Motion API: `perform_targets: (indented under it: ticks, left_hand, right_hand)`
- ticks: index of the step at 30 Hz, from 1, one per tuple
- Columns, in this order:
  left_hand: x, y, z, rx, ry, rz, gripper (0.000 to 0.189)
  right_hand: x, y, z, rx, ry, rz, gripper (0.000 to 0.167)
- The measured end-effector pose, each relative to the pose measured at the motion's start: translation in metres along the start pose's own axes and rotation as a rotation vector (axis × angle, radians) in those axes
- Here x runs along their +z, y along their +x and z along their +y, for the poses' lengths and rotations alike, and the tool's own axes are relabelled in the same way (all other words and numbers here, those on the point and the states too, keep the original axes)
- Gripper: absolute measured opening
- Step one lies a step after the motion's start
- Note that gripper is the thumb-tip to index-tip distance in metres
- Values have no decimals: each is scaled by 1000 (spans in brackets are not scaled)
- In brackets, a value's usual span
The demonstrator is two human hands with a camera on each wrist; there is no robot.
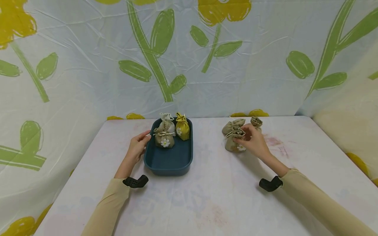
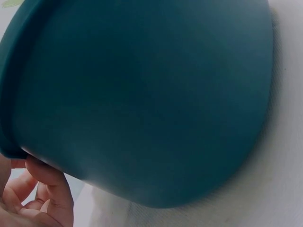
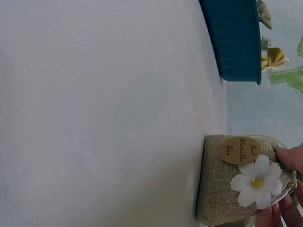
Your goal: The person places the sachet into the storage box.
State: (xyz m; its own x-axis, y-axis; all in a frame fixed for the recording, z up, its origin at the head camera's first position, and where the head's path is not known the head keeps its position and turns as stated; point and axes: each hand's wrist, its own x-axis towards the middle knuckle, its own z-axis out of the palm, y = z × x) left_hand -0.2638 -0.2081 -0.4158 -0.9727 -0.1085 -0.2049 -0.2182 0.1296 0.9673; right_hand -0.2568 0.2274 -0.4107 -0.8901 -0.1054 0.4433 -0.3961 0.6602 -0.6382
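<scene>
My left hand (image 1: 137,146) holds the left rim of a dark blue rounded plastic bin (image 1: 168,171); in the left wrist view its curled fingers (image 2: 49,182) sit under the rim. Inside the bin stand a tan drawstring pouch (image 1: 164,139) with a white daisy, a whitish pouch (image 1: 167,124) and a yellow pouch (image 1: 183,127). On the right, my right hand (image 1: 256,142) pinches the gathered neck of a brownish drawstring pouch (image 1: 231,145). That pouch has a daisy and a round tag (image 3: 240,150), its base at the tabletop.
Behind the gripped pouch are a greenish-beige pouch (image 1: 230,127) and a brown pouch (image 1: 256,122), partly hidden by the right hand. The pale cloth-covered table (image 1: 200,196) meets a flower-printed sheet (image 1: 260,88) at the back. Each wrist wears a black camera.
</scene>
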Motion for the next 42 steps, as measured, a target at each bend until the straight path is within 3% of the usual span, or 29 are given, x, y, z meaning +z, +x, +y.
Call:
perform_targets:
  ticks: [12,24,35,42]
  left_hand:
    - [-1,5,-2,-40,23,6,43]
    - [2,3,1,-36,39,11,43]
    - [2,3,1,-44,37,9,43]
    - [1,2,1,-40,33,14,43]
  right_hand:
    - [-7,4,-8,72,-43,-65,49]
    - [-10,9,-7,-37,-103,-73,36]
    - [-12,11,-11,-23,-114,-97,37]
    - [-12,15,-26,-47,-89,-105,36]
